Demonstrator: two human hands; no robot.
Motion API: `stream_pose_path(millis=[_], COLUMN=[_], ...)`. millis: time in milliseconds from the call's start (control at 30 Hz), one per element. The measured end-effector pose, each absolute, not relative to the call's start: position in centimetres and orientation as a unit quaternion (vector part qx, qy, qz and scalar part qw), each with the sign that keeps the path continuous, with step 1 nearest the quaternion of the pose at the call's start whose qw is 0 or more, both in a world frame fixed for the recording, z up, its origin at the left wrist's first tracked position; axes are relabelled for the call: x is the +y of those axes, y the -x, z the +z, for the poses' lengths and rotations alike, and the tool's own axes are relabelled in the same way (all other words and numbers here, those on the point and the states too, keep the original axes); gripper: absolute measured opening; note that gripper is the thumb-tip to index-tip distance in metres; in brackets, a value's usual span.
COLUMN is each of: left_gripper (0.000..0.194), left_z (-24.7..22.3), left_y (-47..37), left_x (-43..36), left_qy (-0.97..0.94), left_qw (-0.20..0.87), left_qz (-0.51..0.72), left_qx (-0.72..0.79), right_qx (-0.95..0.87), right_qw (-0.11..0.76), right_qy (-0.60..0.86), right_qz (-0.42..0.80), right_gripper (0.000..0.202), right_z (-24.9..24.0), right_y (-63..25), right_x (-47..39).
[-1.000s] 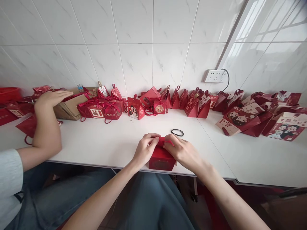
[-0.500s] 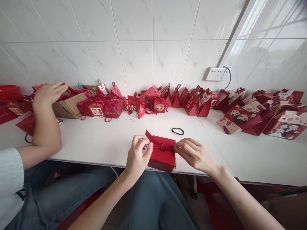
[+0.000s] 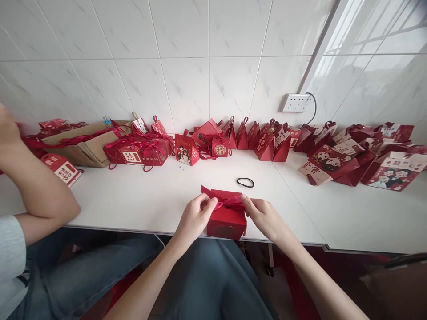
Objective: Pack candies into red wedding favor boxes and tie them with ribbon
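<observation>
A red gift box (image 3: 227, 223) sits at the table's front edge, right before me. Across its top runs a dark red ribbon (image 3: 230, 202) tied in a bow. My left hand (image 3: 196, 215) pinches the bow's left side between thumb and fingers. On the right side, my right hand (image 3: 263, 215) grips the ribbon with thumb and curled fingers. Both hands are closed, and the ribbon is stretched between them over the box. Just behind the box lies a black elastic band (image 3: 245, 182).
Red gift boxes (image 3: 220, 146) line the tiled wall, with a larger pile (image 3: 347, 160) at right. A cardboard box (image 3: 90, 149) with ribbons stands left, near a co-worker's arm (image 3: 43, 191) resting on the white table (image 3: 140, 195). A power strip (image 3: 296, 103) hangs on the wall.
My right hand has turned, its thumb now on top of the ribbon. The co-worker's hand has moved left, uncovering a red box. The view has shifted slightly.
</observation>
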State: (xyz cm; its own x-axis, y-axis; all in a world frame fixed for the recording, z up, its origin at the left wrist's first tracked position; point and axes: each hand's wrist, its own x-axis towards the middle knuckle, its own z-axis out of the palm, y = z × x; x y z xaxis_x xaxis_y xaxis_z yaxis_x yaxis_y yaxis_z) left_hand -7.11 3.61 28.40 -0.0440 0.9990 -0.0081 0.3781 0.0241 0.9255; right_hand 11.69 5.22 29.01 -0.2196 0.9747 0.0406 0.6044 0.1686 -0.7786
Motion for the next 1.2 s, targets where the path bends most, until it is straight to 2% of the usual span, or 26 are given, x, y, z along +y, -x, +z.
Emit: stream_pose_path(millis=[100,400,733,900,1033,1200], left_gripper=[0.035,0.039,0.036,0.036,0.042,0.04], left_z=[28.2,27.3,25.9,26.0,27.1,27.2], left_y=[7.2,7.6,7.2,6.9,6.9,6.8], left_x=[3.6,3.5,3.4,3.4,3.2,3.1], left_qy=[-0.576,-0.574,-0.555,-0.537,-0.555,-0.565], left_qw=[0.385,0.429,0.441,0.45,0.408,0.384], left_qz=[0.401,0.428,0.47,0.479,0.456,0.441], left_qx=[0.6,0.551,0.526,0.529,0.563,0.582], right_qx=[-0.688,-0.632,-0.491,-0.517,-0.569,-0.564], right_qw=[0.305,0.41,0.483,0.48,0.459,0.461], right_qy=[0.556,0.385,0.35,0.394,0.432,0.418], right_qz=[0.353,0.533,0.635,0.589,0.528,0.543], right_gripper=[0.052,0.048,0.049,0.049,0.049,0.05], right_z=[28.4,26.8,24.0,24.7,26.2,26.2], right_y=[-11.4,-12.1,-11.4,-11.5,-11.3,-11.1], right_x=[5.7,5.4,6.3,6.0,5.5,5.5])
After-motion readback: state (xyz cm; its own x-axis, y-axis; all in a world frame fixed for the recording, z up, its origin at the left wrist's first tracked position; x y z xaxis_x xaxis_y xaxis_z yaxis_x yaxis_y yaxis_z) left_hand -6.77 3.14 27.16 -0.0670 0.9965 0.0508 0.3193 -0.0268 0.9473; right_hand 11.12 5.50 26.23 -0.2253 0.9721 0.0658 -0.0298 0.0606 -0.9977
